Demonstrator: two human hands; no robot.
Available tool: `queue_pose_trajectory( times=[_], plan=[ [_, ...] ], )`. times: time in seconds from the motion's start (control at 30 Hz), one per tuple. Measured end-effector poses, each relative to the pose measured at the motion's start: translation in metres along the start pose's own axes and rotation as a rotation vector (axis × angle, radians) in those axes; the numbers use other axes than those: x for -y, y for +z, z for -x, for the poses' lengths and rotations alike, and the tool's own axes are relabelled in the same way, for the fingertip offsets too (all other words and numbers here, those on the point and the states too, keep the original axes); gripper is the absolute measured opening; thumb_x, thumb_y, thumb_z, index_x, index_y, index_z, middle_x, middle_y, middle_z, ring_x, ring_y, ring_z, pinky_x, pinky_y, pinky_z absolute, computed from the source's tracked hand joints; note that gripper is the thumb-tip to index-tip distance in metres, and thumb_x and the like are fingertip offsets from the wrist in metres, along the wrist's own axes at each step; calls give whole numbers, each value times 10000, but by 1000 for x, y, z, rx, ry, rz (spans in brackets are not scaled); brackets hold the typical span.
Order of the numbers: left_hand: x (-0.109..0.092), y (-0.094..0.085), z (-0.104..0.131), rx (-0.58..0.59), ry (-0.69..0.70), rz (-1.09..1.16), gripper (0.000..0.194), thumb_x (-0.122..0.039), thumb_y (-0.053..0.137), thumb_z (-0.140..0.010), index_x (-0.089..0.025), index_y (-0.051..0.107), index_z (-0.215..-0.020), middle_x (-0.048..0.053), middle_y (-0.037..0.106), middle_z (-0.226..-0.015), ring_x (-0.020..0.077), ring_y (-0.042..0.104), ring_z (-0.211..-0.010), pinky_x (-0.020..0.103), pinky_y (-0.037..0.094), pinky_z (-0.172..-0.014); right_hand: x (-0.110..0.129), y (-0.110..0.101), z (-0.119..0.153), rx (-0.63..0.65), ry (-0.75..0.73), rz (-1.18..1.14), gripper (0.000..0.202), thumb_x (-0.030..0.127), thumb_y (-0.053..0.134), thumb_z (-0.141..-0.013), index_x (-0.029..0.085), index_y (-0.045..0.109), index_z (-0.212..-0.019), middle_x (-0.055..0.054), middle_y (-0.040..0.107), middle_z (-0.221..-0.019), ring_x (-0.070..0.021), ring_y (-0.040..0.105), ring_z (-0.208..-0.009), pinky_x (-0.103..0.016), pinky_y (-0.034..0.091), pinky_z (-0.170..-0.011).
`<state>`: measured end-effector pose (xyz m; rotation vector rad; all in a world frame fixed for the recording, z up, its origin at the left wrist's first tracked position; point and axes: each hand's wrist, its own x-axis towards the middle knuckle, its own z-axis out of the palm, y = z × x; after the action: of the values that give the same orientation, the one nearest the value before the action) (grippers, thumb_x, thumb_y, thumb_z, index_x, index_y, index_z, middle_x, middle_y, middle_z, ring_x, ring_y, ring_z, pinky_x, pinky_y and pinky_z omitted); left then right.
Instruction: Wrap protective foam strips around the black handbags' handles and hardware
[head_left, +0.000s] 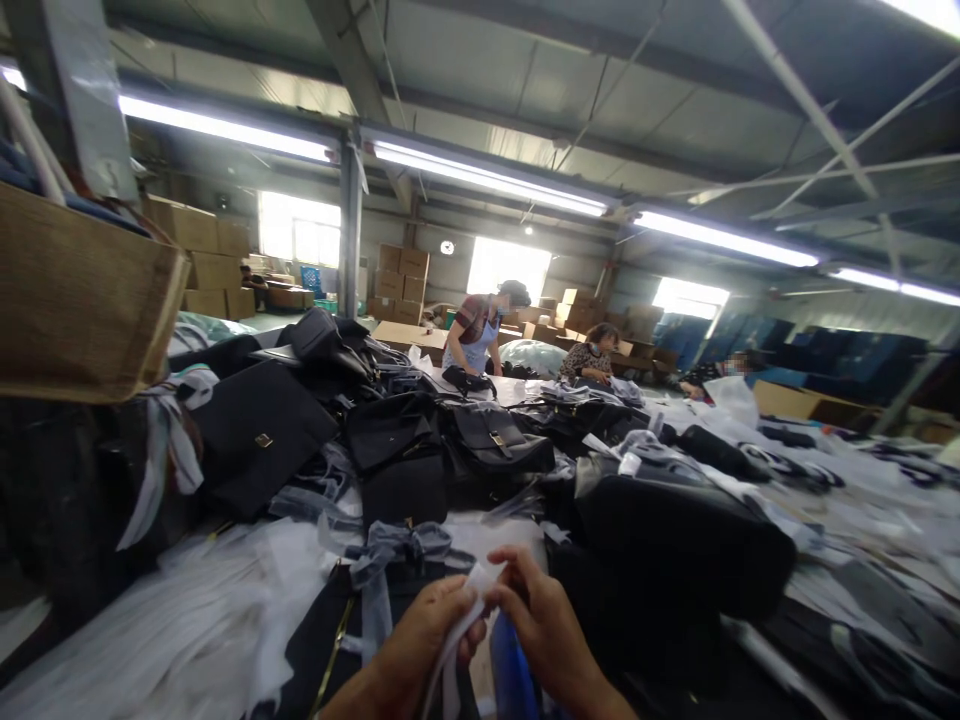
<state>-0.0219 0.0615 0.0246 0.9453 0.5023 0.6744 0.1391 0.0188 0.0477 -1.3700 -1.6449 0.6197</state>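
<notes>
My left hand [433,632] is closed round a strip wrapped in white tissue paper [478,578], whose lower end runs down below the fist. My right hand [541,618] meets it at the upper end, thumb and fingertips pinching the white wrapping. Under my hands lies a black bag [405,590] with a gold zipper [335,640] along its left part. Clear plastic wrapping [382,570] is bunched on a strap of that bag. Something blue [511,665] shows between my forearms.
A pile of thin white sheets [180,620] lies at left. Black bags [495,440] are heaped ahead, and a large black bag [682,540] stands at right. A brown bag [82,300] hangs at upper left. Several people [476,335] work across the table.
</notes>
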Motion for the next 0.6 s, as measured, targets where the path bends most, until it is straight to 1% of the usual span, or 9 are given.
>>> queue_pose_trajectory(
  times=[0.07,0.17,0.27,0.33,0.4,0.5,0.53,0.6],
  plan=[
    [-2,-2,0,-15,-69,81,292,-399,583,-854,-110,590,-901,-4,529,-636,59,431,-481,159,322,-483,-4,4,-2,-18,-36,15,218,197,502,-911,235,542,-1121,42,624,-757,-140,615,-704,-234,432,-696],
    [-2,-7,-2,-26,-162,123,226,-338,550,-846,-116,577,-820,15,549,-624,69,462,-461,160,358,-465,-7,8,-5,-31,-68,30,186,228,496,-920,224,565,-1093,28,625,-773,-145,620,-726,-238,437,-721],
    [0,-14,-6,-16,-236,163,234,-335,530,-838,-112,584,-795,27,564,-628,74,474,-447,168,373,-450,-5,7,-5,-8,-70,-18,186,244,501,-915,213,585,-1078,8,623,-809,-151,612,-751,-242,450,-725],
    [1,-17,-8,17,-273,196,260,-355,530,-832,-108,591,-775,23,555,-618,76,472,-440,177,379,-445,-4,3,-6,31,-24,-103,219,247,519,-902,215,590,-1107,4,608,-837,-148,592,-739,-236,455,-681],
    [2,-18,-10,44,-301,226,277,-366,529,-826,-104,596,-766,19,546,-608,78,469,-433,187,383,-439,-3,0,-6,73,28,-181,244,249,544,-887,218,597,-1123,13,584,-822,-138,563,-699,-226,443,-625],
    [1,-18,-12,82,-355,300,274,-368,548,-810,-100,597,-780,10,535,-594,80,471,-431,194,390,-443,-6,-4,-9,102,44,-212,236,272,569,-884,219,619,-1108,22,566,-782,-133,538,-660,-220,427,-584],
    [0,-18,-12,115,-378,340,267,-366,561,-803,-102,593,-779,0,521,-579,79,468,-431,192,388,-448,-8,-4,-9,94,29,-198,230,282,568,-890,222,627,-1105,17,577,-792,-138,547,-674,-224,435,-596],
    [-3,-18,-13,202,-415,420,250,-356,584,-791,-106,588,-787,-18,490,-554,78,459,-435,189,388,-463,-12,-2,-10,61,-39,-143,223,299,543,-917,238,639,-1109,-4,615,-864,-160,588,-771,-240,464,-683]
  ],
)
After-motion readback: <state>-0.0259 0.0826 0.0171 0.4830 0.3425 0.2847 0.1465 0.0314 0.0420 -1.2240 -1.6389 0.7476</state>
